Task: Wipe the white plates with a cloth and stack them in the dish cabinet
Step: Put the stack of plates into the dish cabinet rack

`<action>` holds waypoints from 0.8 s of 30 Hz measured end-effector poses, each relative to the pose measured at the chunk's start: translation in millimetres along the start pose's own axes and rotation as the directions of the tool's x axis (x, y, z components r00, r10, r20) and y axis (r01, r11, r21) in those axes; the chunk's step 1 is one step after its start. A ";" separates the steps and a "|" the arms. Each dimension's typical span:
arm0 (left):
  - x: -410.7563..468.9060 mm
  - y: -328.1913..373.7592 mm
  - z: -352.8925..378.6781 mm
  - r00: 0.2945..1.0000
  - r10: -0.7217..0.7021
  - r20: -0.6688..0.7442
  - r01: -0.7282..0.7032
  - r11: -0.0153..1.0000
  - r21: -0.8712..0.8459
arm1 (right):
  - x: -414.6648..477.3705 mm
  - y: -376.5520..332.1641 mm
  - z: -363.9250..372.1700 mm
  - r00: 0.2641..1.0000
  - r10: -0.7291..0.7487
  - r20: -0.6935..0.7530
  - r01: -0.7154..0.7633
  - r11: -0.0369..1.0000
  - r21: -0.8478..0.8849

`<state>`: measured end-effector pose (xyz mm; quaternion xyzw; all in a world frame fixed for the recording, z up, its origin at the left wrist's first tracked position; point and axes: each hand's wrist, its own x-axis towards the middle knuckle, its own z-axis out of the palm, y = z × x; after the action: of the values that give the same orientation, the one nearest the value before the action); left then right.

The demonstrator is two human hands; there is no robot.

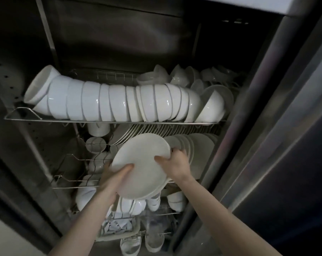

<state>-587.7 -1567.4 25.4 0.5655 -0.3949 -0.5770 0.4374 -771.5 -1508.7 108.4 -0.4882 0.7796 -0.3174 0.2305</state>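
Head view, looking down into the open cabinet [119,43]; items listed from nearest to farthest.

Two shoes [130,244] stand at the lower edge. Just above them a basket [101,235] holds a crumpled pale cloth [117,226]. Small white bowls [134,204] sit on the lowest rack beyond it.

Two bare forearms rise from the bottom of the frame. The left hand [116,174] grips the lower left rim of the plates [141,163], thumb lying on the upper face and fingers hidden behind. The right hand [178,165] grips the right rim, thumb on the face and fingers curled over the edge.

The plates, a thin stack of white discs, are tilted toward the camera. They are held in front of the middle rack [82,186], just beside the racked plates [199,145], which stand on edge in rows at centre and right. A white cup [98,128] sits at the left of this level.

Above, the top rack [64,121] carries a long row of nested bowls [119,102] lying on their sides, spanning left to right. Loose bowls [175,76] are piled behind them at the right.

The metal door [267,126] runs down the right side.
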 end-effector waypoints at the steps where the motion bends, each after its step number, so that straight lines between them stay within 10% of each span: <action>1: 10.1 -1.4 5.9 1.000 0.026 -0.004 -0.026 1.000 0.006 | 8.2 -3.9 0.3 1.000 0.008 -0.002 -0.008 1.000 -0.027; 24: 95.5 -33.1 93.6 0.985 -0.024 0.171 -0.023 0.963 0.270 | 83.2 -29.0 -1.4 0.975 0.153 -0.163 -0.209 0.884 -0.418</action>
<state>-680.9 -1651.8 -30.8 0.5680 -0.5063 -0.5645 0.3198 -789.3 -1593.1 126.1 -0.4311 0.8857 -0.1435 0.0957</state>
